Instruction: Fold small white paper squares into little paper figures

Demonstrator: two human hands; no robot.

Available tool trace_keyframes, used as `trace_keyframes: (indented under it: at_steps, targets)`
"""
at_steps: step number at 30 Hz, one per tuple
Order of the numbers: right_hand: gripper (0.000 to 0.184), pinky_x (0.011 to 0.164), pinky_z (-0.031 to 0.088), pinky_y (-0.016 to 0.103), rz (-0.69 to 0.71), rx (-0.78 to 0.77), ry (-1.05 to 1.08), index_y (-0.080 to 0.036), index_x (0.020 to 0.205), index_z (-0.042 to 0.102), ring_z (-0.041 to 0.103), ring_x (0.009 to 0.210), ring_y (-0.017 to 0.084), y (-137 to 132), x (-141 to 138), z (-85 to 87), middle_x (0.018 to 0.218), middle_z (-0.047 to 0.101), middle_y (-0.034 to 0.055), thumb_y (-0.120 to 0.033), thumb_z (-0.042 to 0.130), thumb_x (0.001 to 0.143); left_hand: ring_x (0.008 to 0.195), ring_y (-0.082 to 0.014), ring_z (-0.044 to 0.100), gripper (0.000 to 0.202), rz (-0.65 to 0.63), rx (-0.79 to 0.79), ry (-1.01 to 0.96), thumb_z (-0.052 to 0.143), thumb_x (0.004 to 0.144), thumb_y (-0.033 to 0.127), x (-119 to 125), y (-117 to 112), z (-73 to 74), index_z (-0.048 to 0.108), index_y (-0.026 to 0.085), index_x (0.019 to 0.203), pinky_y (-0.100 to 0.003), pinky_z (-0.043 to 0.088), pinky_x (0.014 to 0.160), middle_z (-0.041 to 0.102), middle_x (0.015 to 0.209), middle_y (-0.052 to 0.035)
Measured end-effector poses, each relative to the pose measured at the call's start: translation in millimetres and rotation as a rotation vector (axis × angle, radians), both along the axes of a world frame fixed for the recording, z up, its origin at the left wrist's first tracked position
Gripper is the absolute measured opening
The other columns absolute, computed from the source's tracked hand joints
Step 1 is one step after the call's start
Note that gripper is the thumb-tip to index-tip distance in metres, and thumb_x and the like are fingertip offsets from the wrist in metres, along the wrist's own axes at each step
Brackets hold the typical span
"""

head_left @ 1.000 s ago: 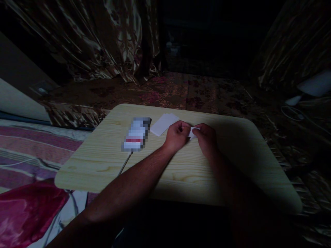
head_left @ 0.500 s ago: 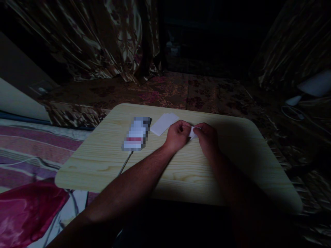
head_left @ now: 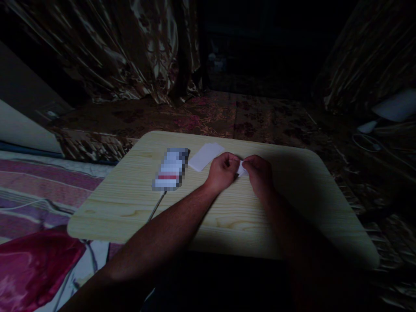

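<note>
A small piece of white paper (head_left: pixel 241 168) is pinched between my two hands, just above the wooden table (head_left: pixel 214 216). My left hand (head_left: pixel 224 170) is closed on its left side, thumb and fingers together. On the other side my right hand (head_left: pixel 259 172) grips it with the thumb on top. Fingers cover much of the paper, so its full shape is hidden. Beyond my left hand lies a small stack of white paper (head_left: pixel 205 157) on the tabletop.
A phone (head_left: pixel 171 169) with a blurred-out screen lies left of the paper stack, a cable (head_left: pixel 156 206) running from it toward me. Striped bedding (head_left: pixel 29 182) and a shiny pink cloth (head_left: pixel 35 268) are at the left. A lamp (head_left: pixel 394 106) stands at the far right.
Both hands stay in nearly the same place, still on the paper. The visible bit of paper between them has shifted slightly. The stack and phone lie as before.
</note>
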State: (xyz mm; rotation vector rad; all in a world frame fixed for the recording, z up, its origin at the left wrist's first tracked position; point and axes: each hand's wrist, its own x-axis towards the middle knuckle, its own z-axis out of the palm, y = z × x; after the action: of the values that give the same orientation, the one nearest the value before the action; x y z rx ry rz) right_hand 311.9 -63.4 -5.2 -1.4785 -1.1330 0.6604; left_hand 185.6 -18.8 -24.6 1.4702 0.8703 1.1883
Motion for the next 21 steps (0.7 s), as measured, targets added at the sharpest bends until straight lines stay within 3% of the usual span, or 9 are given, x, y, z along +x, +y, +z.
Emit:
trace_keyframes:
  at_steps: [17, 21]
  targets:
    - [0.014, 0.055, 0.039, 0.026, 0.037, -0.009, 0.086, -0.018, 0.073, 0.063, 0.052, 0.059, 0.014, 2.2, 0.2, -3.2, 0.06, 0.058, -0.0027, -0.031, 0.062, 0.069, 0.058, -0.0107, 0.05, 0.024, 0.002, 0.062, 0.05, 0.058, 0.085, 0.04, -1.4, 3.5, -5.6, 0.062, 0.016, 0.08, -0.022, 0.038, 0.052, 0.058, 0.066, -0.0003]
    - [0.015, 0.055, 0.04, 0.026, 0.066, -0.063, 0.011, -0.017, 0.075, 0.064, 0.055, 0.061, 0.016, 3.8, 2.0, -4.7, 0.061, 0.06, -0.0019, -0.03, 0.062, 0.066, 0.059, -0.0109, 0.05, 0.025, 0.022, 0.067, 0.056, 0.059, 0.084, 0.04, -1.6, 4.4, -6.0, 0.062, 0.016, 0.079, -0.022, 0.039, 0.055, 0.059, 0.068, -0.0006]
